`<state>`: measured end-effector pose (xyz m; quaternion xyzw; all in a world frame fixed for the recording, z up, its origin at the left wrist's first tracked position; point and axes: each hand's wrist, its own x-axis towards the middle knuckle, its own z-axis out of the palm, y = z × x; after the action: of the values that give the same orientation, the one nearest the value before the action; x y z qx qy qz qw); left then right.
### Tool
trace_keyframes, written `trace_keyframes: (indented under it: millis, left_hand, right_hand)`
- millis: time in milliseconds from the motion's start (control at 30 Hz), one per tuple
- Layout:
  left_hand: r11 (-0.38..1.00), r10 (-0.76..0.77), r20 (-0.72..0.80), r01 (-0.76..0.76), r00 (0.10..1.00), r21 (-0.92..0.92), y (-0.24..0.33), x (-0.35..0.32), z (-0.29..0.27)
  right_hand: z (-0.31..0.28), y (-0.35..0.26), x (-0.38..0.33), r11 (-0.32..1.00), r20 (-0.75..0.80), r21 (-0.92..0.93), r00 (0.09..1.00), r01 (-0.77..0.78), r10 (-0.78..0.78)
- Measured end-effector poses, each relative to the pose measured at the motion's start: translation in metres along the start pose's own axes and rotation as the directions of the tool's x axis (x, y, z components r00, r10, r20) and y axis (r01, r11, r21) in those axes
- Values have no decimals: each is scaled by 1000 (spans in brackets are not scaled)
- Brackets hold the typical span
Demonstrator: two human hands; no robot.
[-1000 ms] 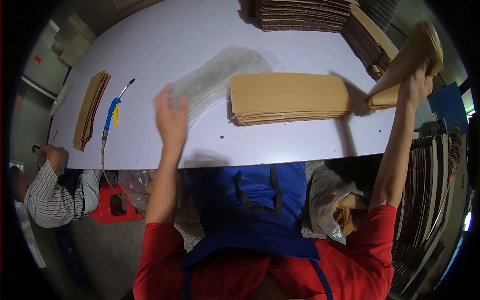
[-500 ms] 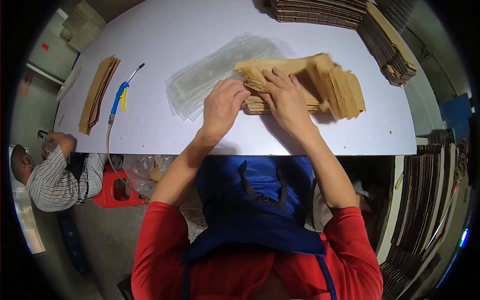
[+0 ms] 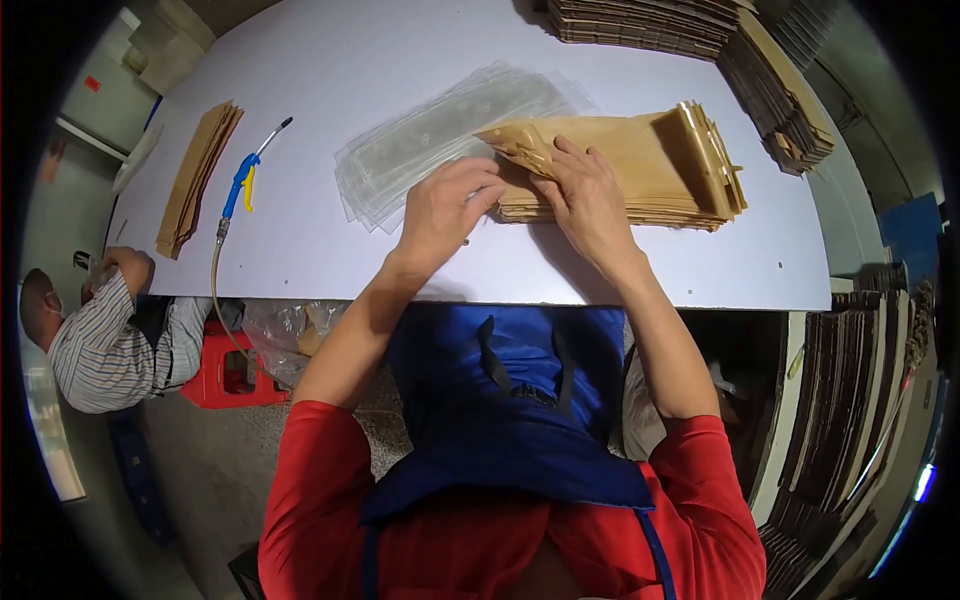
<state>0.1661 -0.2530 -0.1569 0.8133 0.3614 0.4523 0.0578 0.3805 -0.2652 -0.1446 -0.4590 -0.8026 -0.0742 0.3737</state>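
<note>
- Stack of flat brown cardboard sheets (image 3: 640, 170) lying on the white counter (image 3: 330, 90), centre-right, just in front of the body; near end ragged, top sheet curled up at its left corner, far end fanned and uneven.
- Left hand (image 3: 447, 212) resting on the stack's left end, fingers bent, pinching or pressing the top sheet's corner; exact grip hard to tell.
- Right hand (image 3: 590, 200) flat and spread on top, pressing down.
- Risk: fanned sheets likely to slide off square if pressure eases on one side; curled corner could crease or tear under a hard pull.
- Clear plastic sleeves (image 3: 440, 135) touching the stack's left end; could be dragged along.
- Blue air gun (image 3: 240, 185) and a thin brown stack (image 3: 195, 175) well apart, left.
</note>
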Motion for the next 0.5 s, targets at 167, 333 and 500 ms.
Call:
trace_keyframes:
  millis: [167,333,500]
  left_hand:
    - [999,34,-17,-33,999,19,4,1,11]
    - [998,24,-69,-28,997,-58,1,-7,22]
    - [992,13,-102,-25,995,-122,-12,-12,27]
  right_hand:
    - [-5,3,-4,999,17,24,999,-48,47]
    - [-4,8,-8,996,32,59,998,-62,60]
    - [4,8,3,999,22,33,1000,15,-16]
